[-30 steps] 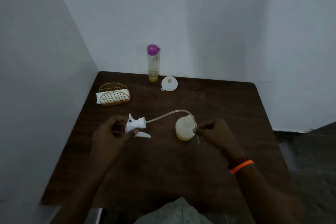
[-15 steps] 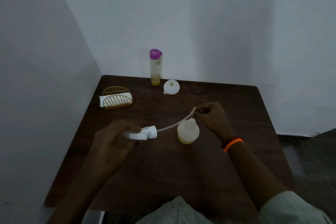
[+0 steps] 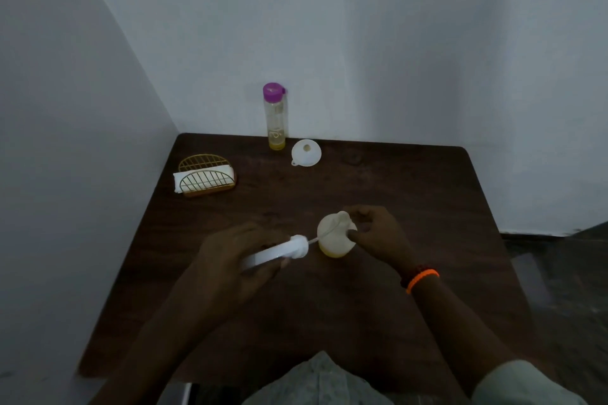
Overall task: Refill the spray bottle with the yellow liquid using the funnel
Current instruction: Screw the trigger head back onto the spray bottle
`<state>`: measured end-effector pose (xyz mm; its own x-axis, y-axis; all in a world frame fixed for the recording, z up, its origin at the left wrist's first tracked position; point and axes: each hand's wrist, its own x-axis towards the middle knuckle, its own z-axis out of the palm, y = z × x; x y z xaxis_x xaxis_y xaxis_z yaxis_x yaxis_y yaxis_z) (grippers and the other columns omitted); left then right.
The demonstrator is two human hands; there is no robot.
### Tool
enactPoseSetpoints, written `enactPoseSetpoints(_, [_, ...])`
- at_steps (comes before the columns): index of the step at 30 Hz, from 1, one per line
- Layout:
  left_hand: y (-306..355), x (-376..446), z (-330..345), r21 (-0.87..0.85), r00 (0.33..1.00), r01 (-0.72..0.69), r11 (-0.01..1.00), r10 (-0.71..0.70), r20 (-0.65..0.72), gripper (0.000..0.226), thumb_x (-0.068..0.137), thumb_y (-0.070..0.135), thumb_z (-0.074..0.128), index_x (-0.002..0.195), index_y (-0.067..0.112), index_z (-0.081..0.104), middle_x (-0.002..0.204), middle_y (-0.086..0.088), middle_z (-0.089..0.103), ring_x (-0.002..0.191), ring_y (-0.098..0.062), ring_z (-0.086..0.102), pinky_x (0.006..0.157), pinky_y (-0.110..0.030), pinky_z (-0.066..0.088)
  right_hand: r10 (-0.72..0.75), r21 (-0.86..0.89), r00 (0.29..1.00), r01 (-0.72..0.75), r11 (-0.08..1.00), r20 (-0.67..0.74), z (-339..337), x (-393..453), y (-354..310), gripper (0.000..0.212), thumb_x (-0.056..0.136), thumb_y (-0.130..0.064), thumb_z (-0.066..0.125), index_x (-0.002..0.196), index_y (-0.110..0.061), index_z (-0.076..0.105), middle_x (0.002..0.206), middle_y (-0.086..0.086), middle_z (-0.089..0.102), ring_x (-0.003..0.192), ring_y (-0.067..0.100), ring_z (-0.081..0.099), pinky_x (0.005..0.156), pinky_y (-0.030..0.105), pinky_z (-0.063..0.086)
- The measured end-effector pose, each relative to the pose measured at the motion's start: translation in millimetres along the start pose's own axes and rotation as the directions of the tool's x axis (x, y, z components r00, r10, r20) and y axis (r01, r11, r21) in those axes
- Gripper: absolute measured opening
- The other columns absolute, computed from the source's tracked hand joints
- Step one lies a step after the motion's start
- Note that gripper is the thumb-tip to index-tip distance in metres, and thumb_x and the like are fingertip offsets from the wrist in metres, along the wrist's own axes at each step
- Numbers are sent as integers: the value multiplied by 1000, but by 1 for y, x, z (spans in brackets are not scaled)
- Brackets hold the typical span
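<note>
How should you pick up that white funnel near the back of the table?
Probably pinch the funnel by its wide round rim, coming from above. It lies mouth-up near the bottle with the purple cap, so the rim is open to fingers, while its little side tab looks too small to hold well.

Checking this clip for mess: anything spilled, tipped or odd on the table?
No spill shows. The funnel lies unused near the yellow-liquid bottle. The spray head, in the left hand, is off the spray bottle, its tube bent at the neck by the right hand.
</note>
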<state>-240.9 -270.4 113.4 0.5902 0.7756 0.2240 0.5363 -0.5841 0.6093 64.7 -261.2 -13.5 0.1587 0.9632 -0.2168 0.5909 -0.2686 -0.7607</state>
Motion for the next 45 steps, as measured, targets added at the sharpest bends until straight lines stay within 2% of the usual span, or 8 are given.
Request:
enactPoseSetpoints(5, [13,45,26,3,996,-85,996,85,18,27,87,36,73,112,26,71,95,21,61,83,9,54,76,-3,39,-58,-24,995,56,998,-87,12,-1,6,35,73,-39,83,106,-32,71,105,-15,70,97,4,63,81,29,52])
enactPoseSetpoints(9, [10,78,56,-36,995,-96,995,97,8,26,81,31,73,104,19,74,91,13,66,84,-1,54,74,-5,38,-67,-30,990,64,998,-125,15,-1,6,37,73,-38,84,106,-31,70,96,-18,63,86,-2,56,72,17,42])
enactPoseSetpoints(13, [-3,103,82,-49,997,-73,996,73,-7,31,78,33,71,103,14,74,90,4,67,81,1,51,75,-2,33,-70,-34,988,66,997,-134,18,4,9,33,70,-37,86,82,-45,57,77,-22,53,73,-6,49,63,11,31])
enactPoseSetpoints(18, [-18,123,103,-49,996,-75,996,78,51,33,75,31,77,99,9,75,87,-4,68,78,-14,61,71,-7,34,-42,-11,988,41,999,-148,21,5,13,32,72,-33,87,91,-30,61,81,-21,52,78,1,50,65,13,33])
enactPoseSetpoints(24, [-30,128,121,-156,991,-73,985,89,97,32,73,28,83,100,12,76,95,2,74,83,-3,64,76,-1,38,79,-42,987,-86,995,-142,27,9,23,50,73,-39,84,112,-12,68,105,-8,56,95,6,51,66,4,29])
enactPoseSetpoints(30, [-42,131,136,-159,994,-56,986,70,86,35,76,29,82,106,12,76,97,0,76,88,-9,69,77,-23,54,83,-68,986,-94,993,-147,30,10,24,52,73,-44,83,112,-13,69,109,-3,64,98,9,58,68,8,32])
enactPoseSetpoints(37, [-49,132,137,-235,991,-31,971,59,116,36,72,24,87,106,19,76,96,8,76,84,-2,70,72,-13,51,98,-47,985,-106,993,-145,29,7,23,52,74,-42,83,115,-13,69,112,-5,62,104,11,58,77,19,36])
enactPoseSetpoints(45, [-59,127,148,-300,993,37,953,-2,115,34,66,29,91,95,17,77,90,8,75,82,-7,71,70,-34,58,87,-51,986,-95,994,-142,27,4,16,36,73,-43,81,99,-19,75,95,-2,73,75,-3,59,62,6,36])
